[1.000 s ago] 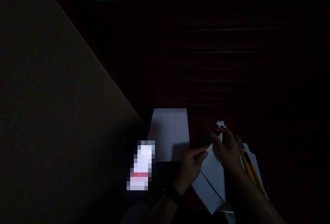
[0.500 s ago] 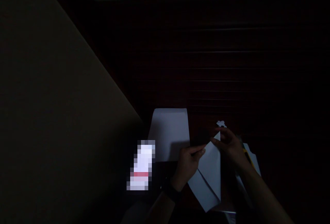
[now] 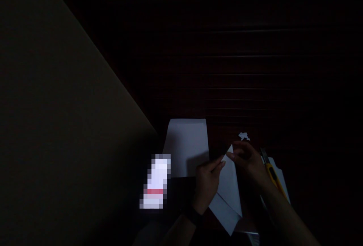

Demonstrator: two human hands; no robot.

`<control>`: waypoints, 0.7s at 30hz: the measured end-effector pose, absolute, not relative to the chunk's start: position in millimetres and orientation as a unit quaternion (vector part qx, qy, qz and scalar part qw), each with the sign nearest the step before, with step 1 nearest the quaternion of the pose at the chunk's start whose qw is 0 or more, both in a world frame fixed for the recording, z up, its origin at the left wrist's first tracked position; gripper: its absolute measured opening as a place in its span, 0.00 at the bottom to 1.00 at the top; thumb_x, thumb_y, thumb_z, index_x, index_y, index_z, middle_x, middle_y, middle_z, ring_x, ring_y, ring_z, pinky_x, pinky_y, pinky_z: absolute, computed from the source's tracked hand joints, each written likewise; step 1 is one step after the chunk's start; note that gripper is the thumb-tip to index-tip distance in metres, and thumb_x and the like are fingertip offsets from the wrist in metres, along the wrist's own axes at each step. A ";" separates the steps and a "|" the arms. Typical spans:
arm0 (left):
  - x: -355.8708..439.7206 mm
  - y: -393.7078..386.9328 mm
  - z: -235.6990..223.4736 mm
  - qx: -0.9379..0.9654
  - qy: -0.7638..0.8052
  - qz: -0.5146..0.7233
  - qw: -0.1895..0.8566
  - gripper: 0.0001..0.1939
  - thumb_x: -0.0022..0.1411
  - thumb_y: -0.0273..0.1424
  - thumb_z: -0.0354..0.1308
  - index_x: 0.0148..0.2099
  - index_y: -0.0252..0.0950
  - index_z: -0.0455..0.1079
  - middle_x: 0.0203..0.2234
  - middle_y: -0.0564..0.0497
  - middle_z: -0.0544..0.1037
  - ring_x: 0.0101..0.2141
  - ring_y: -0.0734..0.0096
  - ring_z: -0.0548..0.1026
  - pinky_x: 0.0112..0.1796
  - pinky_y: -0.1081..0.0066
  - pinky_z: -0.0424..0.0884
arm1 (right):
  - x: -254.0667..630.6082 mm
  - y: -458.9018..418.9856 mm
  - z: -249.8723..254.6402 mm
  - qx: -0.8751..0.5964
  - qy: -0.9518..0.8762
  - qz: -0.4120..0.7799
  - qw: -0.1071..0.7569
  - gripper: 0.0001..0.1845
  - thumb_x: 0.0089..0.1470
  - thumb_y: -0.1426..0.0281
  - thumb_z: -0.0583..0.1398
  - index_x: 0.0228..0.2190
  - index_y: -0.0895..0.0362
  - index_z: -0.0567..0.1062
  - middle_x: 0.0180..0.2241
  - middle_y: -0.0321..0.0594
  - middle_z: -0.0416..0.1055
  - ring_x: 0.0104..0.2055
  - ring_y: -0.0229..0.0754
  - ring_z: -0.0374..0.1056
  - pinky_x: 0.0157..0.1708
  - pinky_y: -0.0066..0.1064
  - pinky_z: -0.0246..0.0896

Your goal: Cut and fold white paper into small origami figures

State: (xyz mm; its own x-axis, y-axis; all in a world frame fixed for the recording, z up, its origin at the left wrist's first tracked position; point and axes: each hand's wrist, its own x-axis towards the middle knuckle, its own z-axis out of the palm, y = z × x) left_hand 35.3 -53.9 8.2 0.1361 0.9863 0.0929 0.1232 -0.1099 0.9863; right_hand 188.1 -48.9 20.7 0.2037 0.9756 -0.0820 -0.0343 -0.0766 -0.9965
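While the left hand [image 3: 207, 181] pinches an edge of the folded paper [image 3: 231, 185] and the right hand [image 3: 249, 159] grips near its tip, that tip sits farther left than a second ago, nearer the white sheet [image 3: 188, 140]; the yellow cutter [image 3: 270, 171] shows more than half a second ago.

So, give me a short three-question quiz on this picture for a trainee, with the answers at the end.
1. True or false: the left hand and the right hand both hold the folded white paper sheet.
2. Fill in: the black wristband is on the ____ arm.
3. Where is the yellow-and-black cutter knife? A: in the left hand's grip; B: to the right of the right hand; C: between the hands.

Key: 1 true; 2 left; 3 B.
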 end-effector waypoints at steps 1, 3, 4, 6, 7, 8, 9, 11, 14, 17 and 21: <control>35.5 -53.9 7.7 0.589 0.471 0.459 0.469 0.12 0.59 0.33 0.55 0.45 0.41 0.74 0.40 0.52 0.78 0.38 0.66 0.76 0.41 0.70 0.73 | 188.4 -48.8 22.1 -0.562 -0.416 0.471 0.537 0.24 0.42 0.64 0.66 0.42 0.54 0.69 0.29 0.39 0.73 0.30 0.43 0.69 0.29 0.34 0.64; 35.9 -54.0 6.5 0.587 0.471 0.461 0.471 0.12 0.60 0.33 0.55 0.45 0.40 0.74 0.40 0.52 0.78 0.39 0.66 0.76 0.41 0.70 0.72 | 188.2 -48.8 24.2 -0.562 -0.413 0.473 0.539 0.24 0.42 0.64 0.67 0.42 0.54 0.69 0.29 0.39 0.73 0.30 0.43 0.69 0.29 0.34 0.64; 36.1 -54.2 5.9 0.587 0.472 0.459 0.471 0.12 0.60 0.33 0.55 0.45 0.40 0.73 0.40 0.52 0.78 0.39 0.67 0.76 0.41 0.70 0.72 | 187.7 -48.9 24.8 -0.561 -0.410 0.476 0.539 0.23 0.42 0.64 0.67 0.41 0.54 0.69 0.29 0.39 0.73 0.29 0.43 0.69 0.29 0.34 0.64; 36.3 -54.6 5.5 0.593 0.474 0.456 0.465 0.12 0.60 0.34 0.54 0.45 0.40 0.74 0.39 0.52 0.78 0.38 0.67 0.76 0.40 0.71 0.72 | 186.6 -49.0 25.1 -0.559 -0.399 0.486 0.541 0.22 0.42 0.64 0.66 0.41 0.54 0.70 0.29 0.39 0.74 0.29 0.43 0.69 0.29 0.34 0.64; 36.3 -54.8 5.6 0.597 0.475 0.456 0.459 0.12 0.60 0.34 0.54 0.44 0.40 0.74 0.38 0.52 0.79 0.37 0.68 0.76 0.39 0.71 0.72 | 186.1 -49.1 25.1 -0.557 -0.392 0.493 0.541 0.22 0.43 0.64 0.66 0.41 0.54 0.70 0.29 0.39 0.74 0.29 0.43 0.69 0.29 0.34 0.64; 36.3 -55.0 5.8 0.601 0.475 0.456 0.452 0.12 0.61 0.34 0.54 0.44 0.40 0.74 0.38 0.51 0.79 0.36 0.68 0.76 0.38 0.72 0.72 | 185.8 -49.1 25.1 -0.555 -0.385 0.501 0.542 0.22 0.43 0.64 0.66 0.41 0.54 0.71 0.30 0.40 0.74 0.29 0.44 0.70 0.29 0.35 0.64; 36.3 -55.2 6.1 0.606 0.476 0.456 0.446 0.11 0.61 0.34 0.54 0.44 0.40 0.74 0.37 0.51 0.79 0.35 0.69 0.75 0.38 0.72 0.72 | 185.6 -49.1 25.2 -0.551 -0.379 0.508 0.543 0.21 0.43 0.64 0.66 0.40 0.55 0.71 0.30 0.40 0.74 0.30 0.44 0.70 0.30 0.35 0.65; 36.2 -55.9 7.0 0.613 0.479 0.454 0.434 0.12 0.61 0.34 0.53 0.44 0.39 0.74 0.35 0.51 0.79 0.33 0.70 0.75 0.36 0.73 0.71 | 185.7 -49.2 25.9 -0.547 -0.367 0.518 0.546 0.21 0.42 0.64 0.67 0.40 0.55 0.72 0.30 0.40 0.75 0.31 0.45 0.71 0.31 0.36 0.65; 36.3 -57.6 9.3 0.623 0.486 0.449 0.418 0.12 0.61 0.34 0.53 0.44 0.39 0.75 0.33 0.50 0.78 0.32 0.70 0.74 0.33 0.74 0.71 | 186.9 -49.3 27.5 -0.567 -0.356 0.514 0.536 0.18 0.41 0.63 0.67 0.35 0.56 0.75 0.30 0.40 0.76 0.32 0.46 0.71 0.32 0.36 0.65; 36.1 -59.2 12.2 0.628 0.488 0.449 0.407 0.12 0.61 0.34 0.52 0.44 0.40 0.74 0.33 0.50 0.78 0.32 0.70 0.75 0.34 0.74 0.71 | 188.5 -49.0 27.0 -0.579 -0.356 0.518 0.520 0.15 0.40 0.62 0.67 0.31 0.57 0.77 0.29 0.41 0.76 0.32 0.47 0.71 0.33 0.36 0.65; 35.2 -59.7 14.7 0.633 0.481 0.453 0.404 0.12 0.61 0.34 0.53 0.44 0.40 0.74 0.34 0.50 0.78 0.32 0.70 0.74 0.35 0.73 0.71 | 190.0 -47.9 22.9 -0.564 -0.353 0.532 0.523 0.15 0.41 0.61 0.67 0.31 0.57 0.77 0.29 0.41 0.76 0.32 0.47 0.71 0.33 0.37 0.65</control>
